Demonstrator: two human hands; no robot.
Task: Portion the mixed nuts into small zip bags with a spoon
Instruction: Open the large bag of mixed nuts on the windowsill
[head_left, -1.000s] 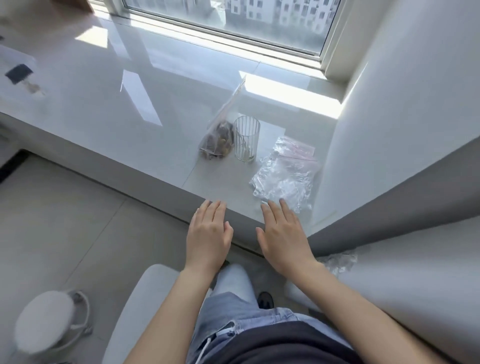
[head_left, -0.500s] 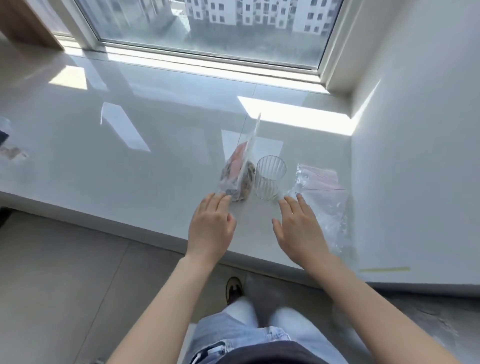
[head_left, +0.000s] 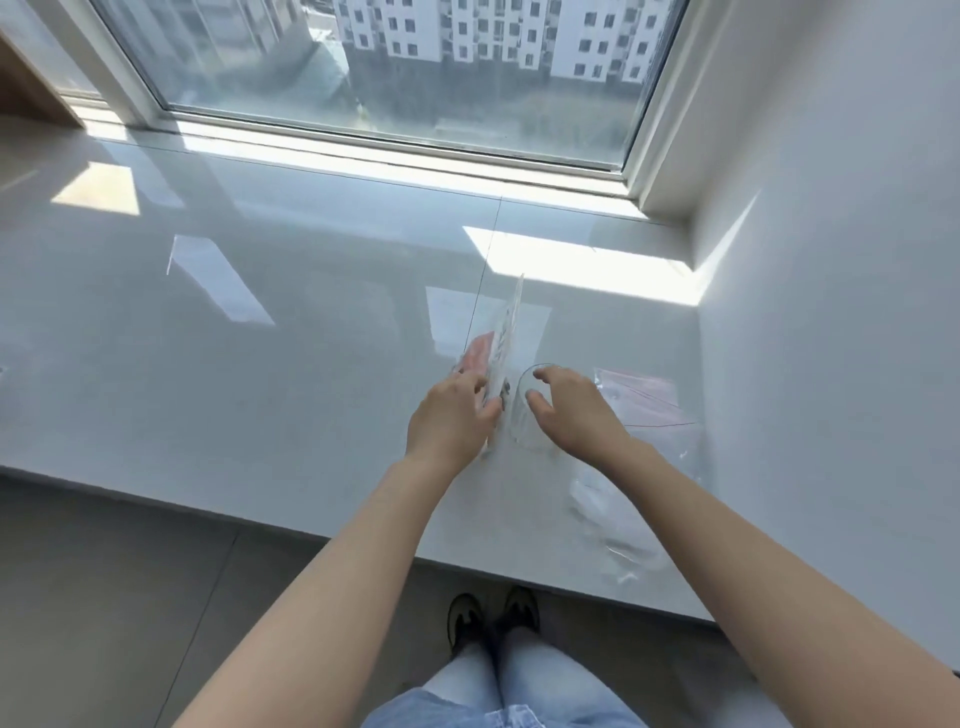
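Observation:
An upright clear bag of mixed nuts (head_left: 503, 338) stands on the glossy white sill (head_left: 260, 364). My left hand (head_left: 451, 418) holds its lower part, fingers on the left face and thumb on the near edge. Just right of the bag is a clear ribbed glass cup (head_left: 522, 431). My right hand (head_left: 576, 410) grips it, fingers over the rim and thumb on the near wall. A loose pile of small clear zip bags with red seal lines (head_left: 649, 405) lies to the right and runs toward the sill's front edge. No spoon shows.
A white wall (head_left: 831, 364) closes off the sill on the right, close to the zip bags. The window (head_left: 395, 78) runs along the back. The sill's front edge (head_left: 311, 530) drops to a grey floor, where my shoes (head_left: 493, 618) stand.
Both hands moved forward from the sill's front edge. The left hand reached the nut bag and the right hand closed round the glass cup. The camera also moved closer over the sill.

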